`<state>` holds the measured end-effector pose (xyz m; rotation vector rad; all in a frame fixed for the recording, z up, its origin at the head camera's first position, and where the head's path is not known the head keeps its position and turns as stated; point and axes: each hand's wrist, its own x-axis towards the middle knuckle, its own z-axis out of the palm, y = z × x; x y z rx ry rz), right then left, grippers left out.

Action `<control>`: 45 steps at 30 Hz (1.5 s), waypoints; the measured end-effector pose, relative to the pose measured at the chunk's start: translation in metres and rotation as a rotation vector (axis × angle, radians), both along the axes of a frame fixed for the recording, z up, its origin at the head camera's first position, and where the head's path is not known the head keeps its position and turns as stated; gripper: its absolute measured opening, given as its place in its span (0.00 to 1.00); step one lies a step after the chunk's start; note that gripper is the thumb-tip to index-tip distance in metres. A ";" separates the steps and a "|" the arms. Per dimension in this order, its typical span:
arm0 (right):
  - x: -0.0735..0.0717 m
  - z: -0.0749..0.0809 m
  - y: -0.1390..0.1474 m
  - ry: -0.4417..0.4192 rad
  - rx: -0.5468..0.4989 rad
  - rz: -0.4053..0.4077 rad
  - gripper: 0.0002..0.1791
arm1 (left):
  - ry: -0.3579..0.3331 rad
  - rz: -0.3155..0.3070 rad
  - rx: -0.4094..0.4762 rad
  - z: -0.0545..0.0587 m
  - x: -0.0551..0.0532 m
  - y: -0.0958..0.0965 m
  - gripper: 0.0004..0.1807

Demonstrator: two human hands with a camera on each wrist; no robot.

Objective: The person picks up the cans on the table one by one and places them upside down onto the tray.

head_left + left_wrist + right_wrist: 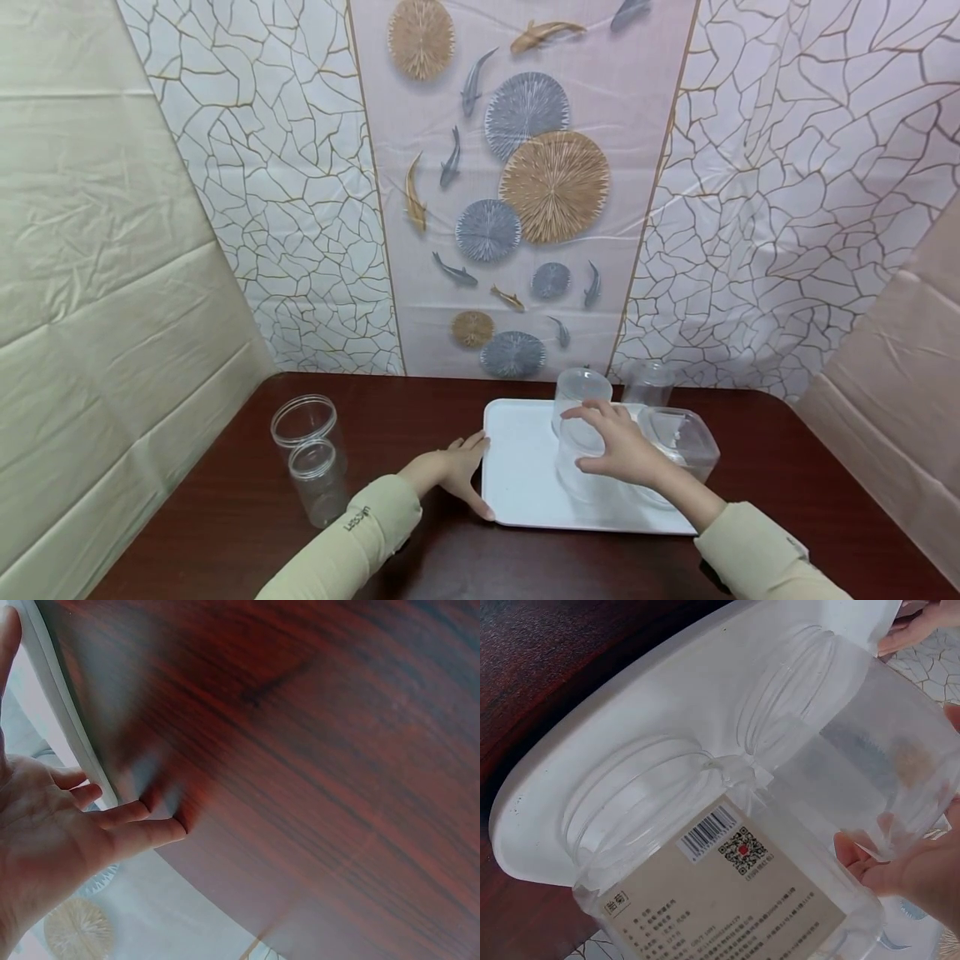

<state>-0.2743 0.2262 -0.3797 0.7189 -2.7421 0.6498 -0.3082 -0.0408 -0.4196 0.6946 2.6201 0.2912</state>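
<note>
A white tray (521, 467) lies on the table. My left hand (459, 468) is spread along its left edge, thumb at the near corner, fingers straight. On the tray my right hand (622, 446) curves its fingers and thumb round a clear plastic jar (840, 750). That jar stands mouth down, its threaded neck against the tray. Beside it, a squarish clear jar (699, 442) also stands mouth down, with a beige printed label (735, 885) showing in the right wrist view. Another clear jar (582, 385) is behind the right hand.
One more clear jar (651, 379) stands at the back right. On the left of the dark red table (225, 492) are a wide clear jar (303, 417) and a narrower clear jar (321, 492). Patterned cloth (300, 208) hangs behind the table.
</note>
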 end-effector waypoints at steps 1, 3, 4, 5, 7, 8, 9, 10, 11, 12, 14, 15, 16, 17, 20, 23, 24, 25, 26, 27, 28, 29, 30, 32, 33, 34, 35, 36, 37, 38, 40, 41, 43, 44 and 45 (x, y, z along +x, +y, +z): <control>0.000 0.000 0.000 -0.006 0.004 -0.001 0.32 | 0.000 -0.001 0.001 0.000 0.000 0.000 0.62; 0.000 -0.001 0.000 -0.013 0.010 -0.004 0.31 | 0.000 -0.002 0.003 0.000 0.000 0.000 0.62; 0.000 -0.001 0.000 -0.016 0.013 -0.006 0.31 | -0.001 -0.002 0.004 0.000 0.000 0.000 0.62; 0.000 -0.002 0.000 -0.018 0.015 -0.009 0.31 | -0.001 -0.003 0.003 0.000 0.000 0.001 0.62; 0.000 -0.002 0.001 -0.025 0.018 -0.012 0.31 | -0.001 -0.003 0.004 0.000 0.000 0.001 0.62; 0.000 -0.002 0.001 -0.028 0.019 -0.011 0.31 | -0.003 -0.003 0.005 0.000 0.001 0.001 0.62; 0.000 -0.001 0.002 -0.037 0.021 -0.009 0.31 | -0.003 -0.004 0.005 0.000 0.001 0.001 0.62; 0.001 0.000 0.002 -0.049 0.021 -0.006 0.32 | -0.002 -0.005 0.005 0.000 0.001 0.001 0.62; 0.001 0.000 0.003 -0.065 0.022 -0.001 0.32 | -0.002 -0.004 0.004 0.000 0.001 0.001 0.62; 0.001 0.001 0.004 -0.083 0.022 0.004 0.32 | -0.002 -0.002 0.004 0.000 0.001 0.001 0.62; 0.001 0.003 0.005 -0.116 0.024 0.014 0.32 | 0.002 0.000 0.002 0.001 0.001 0.001 0.62; 0.001 0.004 0.005 -0.132 0.027 0.017 0.33 | 0.002 0.001 0.000 0.001 0.001 0.001 0.62; 0.001 0.004 0.005 -0.145 0.030 0.021 0.33 | 0.001 0.003 -0.001 0.000 0.001 0.001 0.62; 0.000 0.005 0.005 -0.151 0.040 0.028 0.34 | -0.001 0.004 -0.001 0.000 0.001 0.001 0.62; 0.000 0.006 0.005 -0.168 0.065 0.025 0.35 | -0.005 0.002 0.000 -0.001 -0.001 0.000 0.62; -0.001 0.007 0.004 -0.177 0.082 0.019 0.35 | -0.014 0.001 0.005 -0.002 -0.003 0.000 0.62; -0.001 0.007 0.004 -0.183 0.081 0.012 0.35 | -0.017 0.003 0.006 -0.002 -0.003 0.000 0.62; -0.001 0.007 0.003 -0.179 0.082 0.016 0.35 | -0.019 0.004 0.006 -0.002 -0.004 -0.001 0.62; -0.001 0.006 0.003 -0.177 0.082 0.014 0.35 | -0.020 0.005 0.006 -0.003 -0.004 -0.001 0.62; -0.001 0.006 0.002 -0.175 0.082 0.014 0.36 | -0.024 0.006 0.006 -0.003 -0.004 -0.001 0.62; -0.001 0.006 0.002 -0.172 0.080 0.013 0.36 | -0.025 0.006 0.005 -0.003 -0.004 -0.001 0.62; -0.001 0.005 0.002 -0.169 0.080 0.012 0.36 | -0.026 0.008 0.005 -0.003 -0.004 -0.001 0.62; -0.001 0.005 0.001 -0.168 0.078 0.011 0.36 | -0.027 0.008 0.005 -0.003 -0.004 -0.001 0.62; 0.000 0.005 0.001 -0.172 0.076 0.010 0.36 | -0.028 0.009 0.004 -0.003 -0.004 -0.001 0.62; 0.000 0.006 0.001 -0.176 0.073 0.016 0.36 | -0.027 0.010 0.003 -0.003 -0.004 -0.001 0.62; 0.000 0.006 0.001 -0.182 0.072 0.018 0.36 | -0.025 0.010 0.003 -0.002 -0.004 -0.001 0.62; 0.000 0.007 0.001 -0.189 0.070 0.023 0.36 | -0.023 0.009 0.001 -0.002 -0.004 -0.001 0.62; 0.000 0.007 0.001 -0.196 0.067 0.027 0.36 | -0.020 0.008 0.000 -0.002 -0.004 -0.001 0.62; 0.000 0.008 0.001 -0.205 0.065 0.031 0.37 | -0.016 0.006 -0.003 -0.002 -0.004 -0.001 0.62; 0.001 0.008 0.001 -0.217 0.063 0.030 0.37 | -0.012 0.003 -0.006 -0.002 -0.004 -0.001 0.62; 0.001 0.010 0.001 -0.233 0.065 0.032 0.37 | -0.008 0.000 -0.010 -0.003 -0.004 -0.001 0.62; 0.001 0.011 0.001 -0.237 0.068 0.034 0.37 | -0.007 0.000 -0.010 -0.003 -0.004 -0.001 0.63; 0.002 0.012 0.000 -0.247 0.077 0.035 0.37 | -0.007 0.004 -0.010 -0.004 -0.005 -0.001 0.62; 0.002 0.013 0.000 -0.251 0.079 0.038 0.37 | -0.007 0.006 -0.008 -0.004 -0.005 -0.001 0.63; 0.002 0.014 -0.001 -0.254 0.081 0.042 0.37 | -0.008 0.010 -0.007 -0.004 -0.005 -0.002 0.62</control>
